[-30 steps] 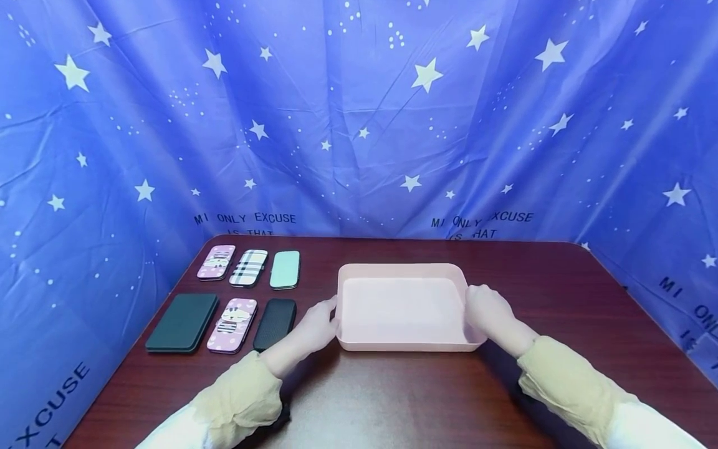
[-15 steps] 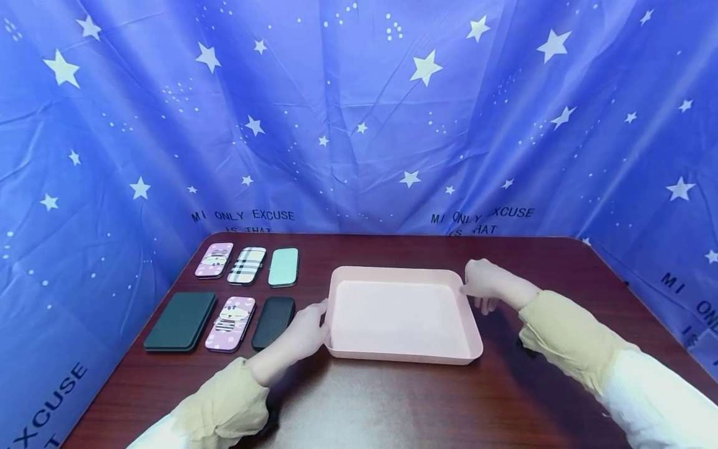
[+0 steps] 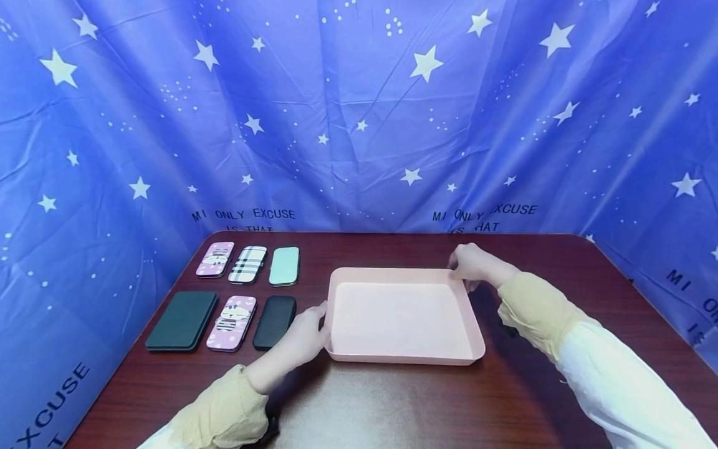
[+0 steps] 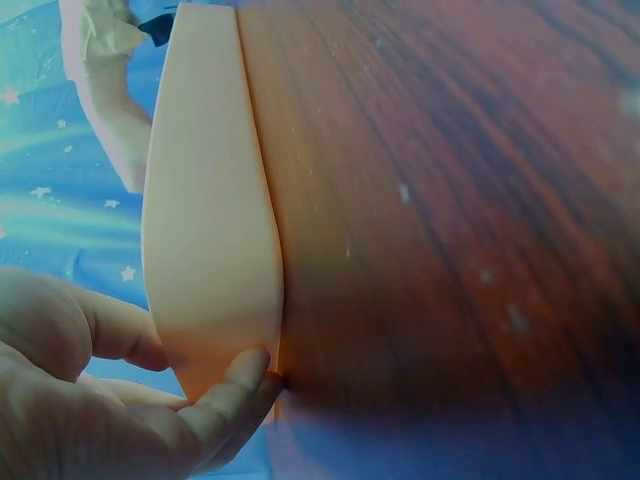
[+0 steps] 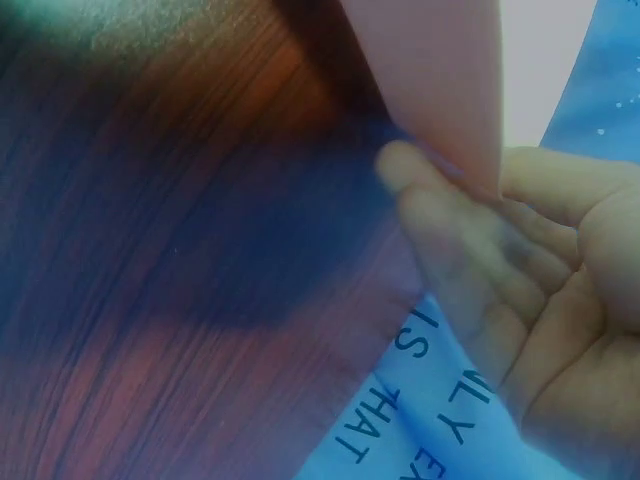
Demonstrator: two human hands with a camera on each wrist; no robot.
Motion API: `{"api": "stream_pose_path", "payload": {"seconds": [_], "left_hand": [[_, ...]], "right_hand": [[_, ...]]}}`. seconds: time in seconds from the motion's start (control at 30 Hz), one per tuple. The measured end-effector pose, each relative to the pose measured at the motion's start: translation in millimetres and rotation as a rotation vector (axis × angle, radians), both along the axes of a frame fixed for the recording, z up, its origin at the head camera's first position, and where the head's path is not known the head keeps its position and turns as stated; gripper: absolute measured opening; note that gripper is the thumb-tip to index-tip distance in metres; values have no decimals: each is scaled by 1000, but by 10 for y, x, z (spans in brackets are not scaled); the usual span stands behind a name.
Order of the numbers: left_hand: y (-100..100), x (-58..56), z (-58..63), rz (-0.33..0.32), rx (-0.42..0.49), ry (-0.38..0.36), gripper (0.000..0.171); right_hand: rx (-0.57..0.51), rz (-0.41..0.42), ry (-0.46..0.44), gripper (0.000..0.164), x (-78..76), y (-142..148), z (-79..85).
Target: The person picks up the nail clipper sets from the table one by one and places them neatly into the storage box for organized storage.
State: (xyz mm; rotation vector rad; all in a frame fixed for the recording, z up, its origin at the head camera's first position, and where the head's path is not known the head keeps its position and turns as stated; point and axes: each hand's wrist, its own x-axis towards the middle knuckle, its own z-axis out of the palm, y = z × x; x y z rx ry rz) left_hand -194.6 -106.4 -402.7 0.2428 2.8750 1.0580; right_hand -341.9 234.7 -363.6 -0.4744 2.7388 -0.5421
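Observation:
A shallow pale pink tray (image 3: pixel 405 360) lies on the dark wood table, with nothing inside it. My left hand (image 3: pixel 305 337) pinches its left wall; in the left wrist view the thumb is at the rim and the fingers (image 4: pixel 232 405) press the outer face. At the far right corner my right hand (image 3: pixel 472 263) grips the tray, thumb over the rim and fingers (image 5: pixel 440 220) against the outside, as the right wrist view shows. Just left of my left hand lies a black textured case (image 3: pixel 273 321), partly hidden by that hand.
Flat cases stand in two rows on the table's left: a pink cat-print case (image 3: pixel 215 259), a plaid case (image 3: pixel 247 265), a mint case (image 3: pixel 284 266), a dark green case (image 3: pixel 182 320) and a second pink case (image 3: pixel 231 323). Behind the table hangs a blue starry curtain (image 3: pixel 359 156).
The tray has shifted slightly left and toward me. My right hand has moved from the tray's right side to its far right corner; my left hand has stayed at the left wall.

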Motion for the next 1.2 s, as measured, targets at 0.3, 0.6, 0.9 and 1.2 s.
{"api": "stream_pose_path", "payload": {"seconds": [0.3, 0.6, 0.9, 1.2], "left_hand": [[-15, -13, 35, -2, 33, -8, 49], [-93, -28, 131, -52, -87, 0, 55], [-436, -73, 451, 23, -297, 38, 62], [-666, -205, 461, 110, -517, -119, 74]], "right_hand": [[0, 42, 110, 10, -12, -44, -64], [29, 83, 199, 18, 33, -54, -143], [17, 76, 212, 18, 42, -66, -169], [13, 71, 227, 19, 41, -45, -179]]}}
